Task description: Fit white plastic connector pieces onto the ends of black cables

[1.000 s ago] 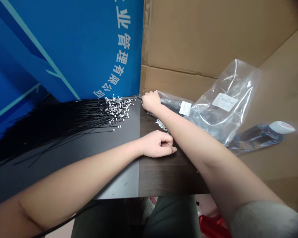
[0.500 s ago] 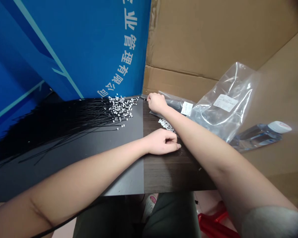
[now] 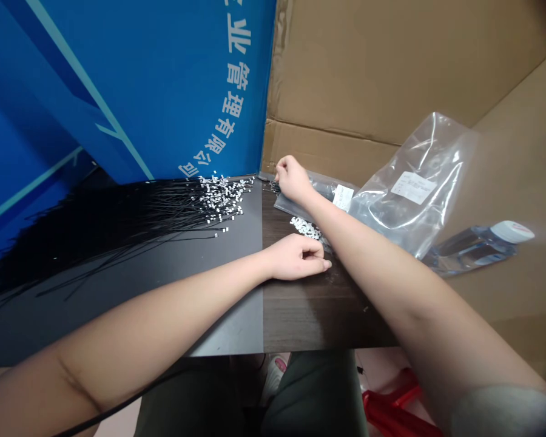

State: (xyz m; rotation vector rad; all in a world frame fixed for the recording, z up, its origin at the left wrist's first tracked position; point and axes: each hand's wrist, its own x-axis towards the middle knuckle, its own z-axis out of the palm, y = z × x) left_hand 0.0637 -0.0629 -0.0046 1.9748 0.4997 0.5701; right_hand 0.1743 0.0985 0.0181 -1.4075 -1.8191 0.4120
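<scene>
My right hand (image 3: 293, 179) is closed in a pinch at the back of the table, over the end of a flat clear bag (image 3: 318, 185) with dark contents and a white label. Several thin dark wire ends (image 3: 271, 187) stick out beside its fingers; whatever the pinch holds is too small to make out. Closer to me, my left hand (image 3: 296, 258) rests on the table with its fingers curled and thumb near the fingertips. Its grip is hidden. A small pile of white plastic connectors (image 3: 305, 227) lies between the two hands.
At left, a large heap of black wires (image 3: 118, 218) with white connector ends (image 3: 222, 197) covers the grey mat (image 3: 236, 309). A large clear bag (image 3: 414, 182) and a water bottle (image 3: 477, 247) lie at right. Blue board (image 3: 164, 79) and cardboard (image 3: 368, 67) wall the back.
My right hand has risen slightly and shifted right, uncovering the dark wire ends by the bag. The left hand has barely moved.
</scene>
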